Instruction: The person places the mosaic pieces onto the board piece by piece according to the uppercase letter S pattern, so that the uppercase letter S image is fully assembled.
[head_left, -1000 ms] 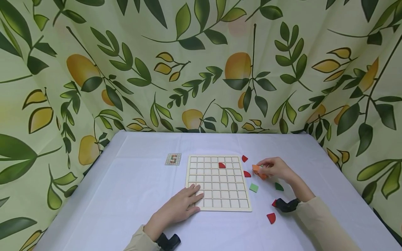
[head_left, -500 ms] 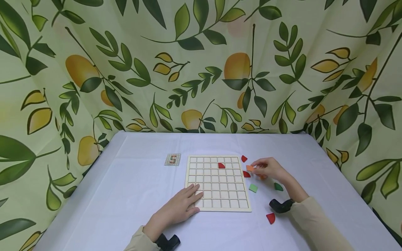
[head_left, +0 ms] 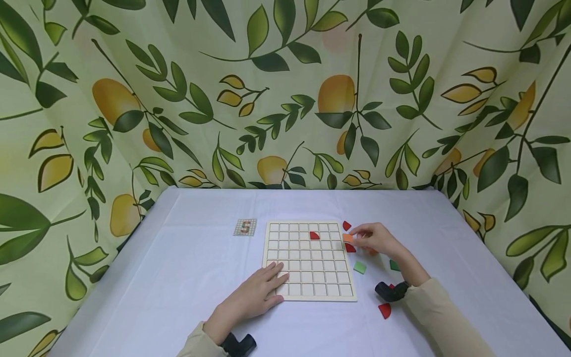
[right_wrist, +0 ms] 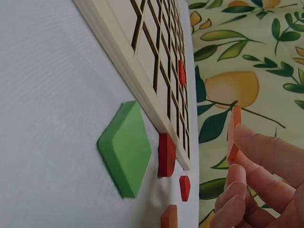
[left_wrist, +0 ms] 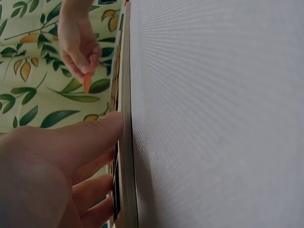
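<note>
I am pinching one orange tile point(head_left: 348, 238) between thumb and fingertips of my right hand point(head_left: 374, 238), fingers curled round it, and I am holding it in the air just off the right edge of the grid board point(head_left: 309, 260), level with its second row. In the right wrist view the same tile point(right_wrist: 233, 133) is standing on edge above my fingertips point(right_wrist: 259, 142), clear of the board's rim point(right_wrist: 142, 80).

My left hand point(head_left: 258, 292) is lying flat with fingers straight and spread, pressing on the board's near left corner; the left wrist view shows my thumb point(left_wrist: 71, 142) against the board's edge point(left_wrist: 126, 142).

Counting outward from my right fingers: one red quarter-round point(head_left: 314, 235) is sitting in a cell of the board, left of the tile I am holding. Loose on the table I am counting three plain red pieces: one point(head_left: 346, 225) just beyond my fingertips, one point(head_left: 350, 248) just beneath them touching the board's edge, one point(head_left: 385, 310) near my wrist. A fourth scrap of red is peeking out by the wrist camera, mostly hidden. One light green square point(head_left: 360, 267) is lying below my palm, one dark green piece point(head_left: 394, 265) beside my forearm, and a second orange piece point(head_left: 371, 252) is partly hidden under my hand.

One small pattern card point(head_left: 245, 227) is lying well away, past the board's far left corner. White table point(head_left: 178, 267) is lying open on both sides of the board.
</note>
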`<state>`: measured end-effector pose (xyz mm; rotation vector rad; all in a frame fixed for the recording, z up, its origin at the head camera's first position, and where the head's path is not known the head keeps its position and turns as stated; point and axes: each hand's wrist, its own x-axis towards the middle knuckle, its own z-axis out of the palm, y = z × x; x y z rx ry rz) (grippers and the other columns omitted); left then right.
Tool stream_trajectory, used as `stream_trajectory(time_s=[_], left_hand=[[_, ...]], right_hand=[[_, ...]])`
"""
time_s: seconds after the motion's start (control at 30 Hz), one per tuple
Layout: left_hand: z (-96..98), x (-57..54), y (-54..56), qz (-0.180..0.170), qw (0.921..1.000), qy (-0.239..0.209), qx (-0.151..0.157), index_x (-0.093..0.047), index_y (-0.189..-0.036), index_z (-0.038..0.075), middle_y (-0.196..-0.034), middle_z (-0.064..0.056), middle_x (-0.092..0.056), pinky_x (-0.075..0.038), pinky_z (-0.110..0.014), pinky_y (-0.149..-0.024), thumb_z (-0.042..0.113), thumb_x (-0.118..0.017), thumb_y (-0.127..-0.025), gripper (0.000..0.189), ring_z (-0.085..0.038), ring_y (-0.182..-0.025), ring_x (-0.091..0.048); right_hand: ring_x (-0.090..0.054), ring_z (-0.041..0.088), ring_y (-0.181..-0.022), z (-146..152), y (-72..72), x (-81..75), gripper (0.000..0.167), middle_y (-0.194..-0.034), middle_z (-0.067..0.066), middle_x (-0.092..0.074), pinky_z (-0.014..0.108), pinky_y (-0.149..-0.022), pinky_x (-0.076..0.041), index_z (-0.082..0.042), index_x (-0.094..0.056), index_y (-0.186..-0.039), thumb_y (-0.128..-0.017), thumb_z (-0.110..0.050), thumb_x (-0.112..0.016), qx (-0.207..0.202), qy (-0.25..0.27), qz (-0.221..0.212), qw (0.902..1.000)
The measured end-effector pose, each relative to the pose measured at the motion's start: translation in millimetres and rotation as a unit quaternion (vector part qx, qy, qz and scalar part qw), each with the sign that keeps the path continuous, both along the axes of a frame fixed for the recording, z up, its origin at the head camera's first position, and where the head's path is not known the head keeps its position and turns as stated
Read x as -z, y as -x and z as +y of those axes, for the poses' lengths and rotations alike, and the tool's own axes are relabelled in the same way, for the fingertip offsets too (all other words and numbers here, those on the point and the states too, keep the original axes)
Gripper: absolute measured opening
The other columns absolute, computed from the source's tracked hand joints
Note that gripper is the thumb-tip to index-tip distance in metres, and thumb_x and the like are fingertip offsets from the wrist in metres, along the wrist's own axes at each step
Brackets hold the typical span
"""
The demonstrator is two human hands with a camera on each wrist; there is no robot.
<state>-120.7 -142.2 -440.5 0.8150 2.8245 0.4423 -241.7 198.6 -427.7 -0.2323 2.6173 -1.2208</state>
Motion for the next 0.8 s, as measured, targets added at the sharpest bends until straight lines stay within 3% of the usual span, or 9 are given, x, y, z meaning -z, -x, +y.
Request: stream_trajectory(time_s=[0.57, 0.8], left_hand=[[-0.5, 6.9, 2.2, 0.010, 0.9999, 0.007, -0.002, -0.046, -0.144, 0.018, -0.158, -0.007, -0.035, -0.032, -0.049, -0.119, 0.035, -0.054, -0.096, 0.052, -0.028, -0.148, -0.032], [-0.7, 8.0, 1.8, 0.009, 0.9999, 0.007, -0.001, -0.045, -0.145, 0.018, -0.158, -0.007, -0.035, -0.032, -0.049, -0.119, 0.036, -0.054, -0.097, 0.052, -0.029, -0.148, -0.031]], right_hand=[[-0.046, 0.017, -0.060, -18, 5.6, -0.3, 0.033, -0.072, 0.001, -0.049, 0.022, -0.049, -0.036, 0.002, -0.066, -0.113, -0.085, -0.014, -0.071, -0.013, 0.024, 0.008, 0.9996], [-0.045, 0.015, -0.066, -25, 6.7, 2.1, 0.035, -0.075, 0.001, -0.049, 0.022, -0.051, -0.037, 0.001, -0.068, -0.112, -0.083, -0.017, -0.074, -0.007, 0.025, 0.015, 0.9996]])
